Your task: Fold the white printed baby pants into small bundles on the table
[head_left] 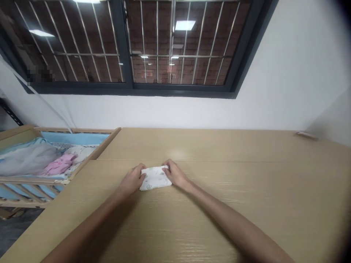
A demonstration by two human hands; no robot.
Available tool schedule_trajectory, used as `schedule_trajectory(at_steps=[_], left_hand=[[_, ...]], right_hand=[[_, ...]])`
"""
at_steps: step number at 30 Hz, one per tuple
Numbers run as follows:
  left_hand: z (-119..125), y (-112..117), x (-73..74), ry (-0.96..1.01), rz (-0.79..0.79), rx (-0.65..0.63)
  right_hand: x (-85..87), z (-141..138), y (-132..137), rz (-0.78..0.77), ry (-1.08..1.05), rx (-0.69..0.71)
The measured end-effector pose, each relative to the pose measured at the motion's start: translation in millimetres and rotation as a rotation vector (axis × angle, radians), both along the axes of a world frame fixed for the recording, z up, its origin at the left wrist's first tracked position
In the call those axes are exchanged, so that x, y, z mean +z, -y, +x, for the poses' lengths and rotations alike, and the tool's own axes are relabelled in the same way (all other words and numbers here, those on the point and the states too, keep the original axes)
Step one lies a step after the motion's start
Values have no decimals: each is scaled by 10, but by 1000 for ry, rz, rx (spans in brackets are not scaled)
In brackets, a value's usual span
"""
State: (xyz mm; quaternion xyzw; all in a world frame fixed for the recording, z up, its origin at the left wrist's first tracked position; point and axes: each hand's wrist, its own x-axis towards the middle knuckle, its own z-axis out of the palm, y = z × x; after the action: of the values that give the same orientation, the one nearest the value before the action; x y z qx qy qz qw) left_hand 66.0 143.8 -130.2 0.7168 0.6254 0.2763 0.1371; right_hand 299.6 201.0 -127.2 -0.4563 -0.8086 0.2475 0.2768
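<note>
Over a wooden table (246, 204), a person's left hand (135, 178) and right hand (176, 175) pinch opposite ends of a folded cloth (155, 178), a hold suited to keeping it flat; table contact is unclear.

White, sparsely printed folded cloth (155, 179)

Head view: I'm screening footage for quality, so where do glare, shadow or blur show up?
Head view: bright reflections in the window; head view: a soft shadow on the tabletop beside the left forearm; head view: dark, blurred right-hand corners; head view: print on the white cloth visible, its detail too small to read.
</note>
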Motion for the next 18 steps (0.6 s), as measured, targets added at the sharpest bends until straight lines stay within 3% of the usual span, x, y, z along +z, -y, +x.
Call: schedule_trajectory(at_steps=[3,6,8,10,14,18], left_hand=[[174,102,-64,-52,162,57],[431,257,-160,-133,323,-64],[567,320,-266,-188,297,-162],[616,332,-391,-239,243,-184],[450,304,-586,-347,258,-168],[183,370,-628,-415,262,-171]], right_hand=[[50,3,106,189,107,15],[74,-23,241,365,229,250],[36,-43,296,379,301,429],[-24,-38,310,342,363,505],[-91,92,275,243,402,456],[-52,285,267,185,402,418]])
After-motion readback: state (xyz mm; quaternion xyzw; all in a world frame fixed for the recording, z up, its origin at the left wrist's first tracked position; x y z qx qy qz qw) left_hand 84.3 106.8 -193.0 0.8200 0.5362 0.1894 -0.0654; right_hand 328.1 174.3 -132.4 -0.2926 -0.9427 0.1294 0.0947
